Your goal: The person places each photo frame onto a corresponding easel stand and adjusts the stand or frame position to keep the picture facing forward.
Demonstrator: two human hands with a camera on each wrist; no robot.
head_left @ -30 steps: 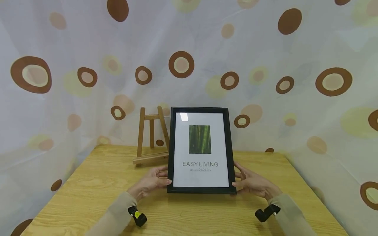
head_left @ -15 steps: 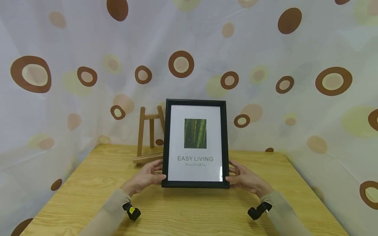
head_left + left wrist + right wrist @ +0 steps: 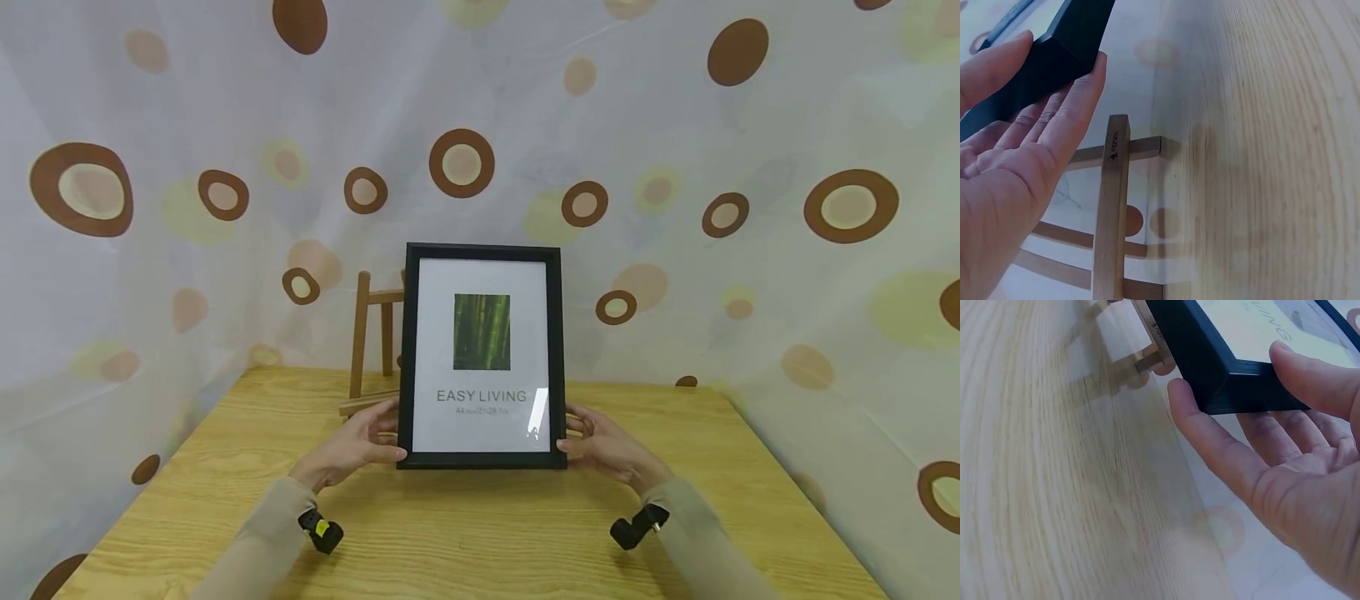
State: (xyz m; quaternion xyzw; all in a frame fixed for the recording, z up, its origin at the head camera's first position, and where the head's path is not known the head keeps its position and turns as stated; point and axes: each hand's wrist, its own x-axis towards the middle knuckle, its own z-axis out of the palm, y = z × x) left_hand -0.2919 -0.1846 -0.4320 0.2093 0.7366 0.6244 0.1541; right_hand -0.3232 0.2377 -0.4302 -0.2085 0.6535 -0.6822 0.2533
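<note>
A black picture frame [image 3: 483, 460] stands nearly upright between my two hands, its front facing me with a green bamboo print and the words EASY LIVING. Its lower left side is gripped by my left hand [image 3: 348, 446], thumb on the front and fingers behind. On the lower right side my right hand [image 3: 611, 450] holds it the same way. In both wrist views the frame's bottom corner is raised off the table. Behind and left of it stands a wooden easel [image 3: 358, 333], its right part hidden by the frame; the left wrist view shows its ledge [image 3: 1110, 206] close to the left fingers.
Beneath the hands lies a light wood-grain table [image 3: 465, 542]. A white curtain [image 3: 510, 83] with brown and yellow spots hangs along the back and both sides. A small black wrist camera [image 3: 321, 531] is strapped to the left wrist, another [image 3: 637, 527] to the right.
Both hands have carried the picture frame left and slightly up, and it now hides more of the easel. The easel itself has stayed in place.
</note>
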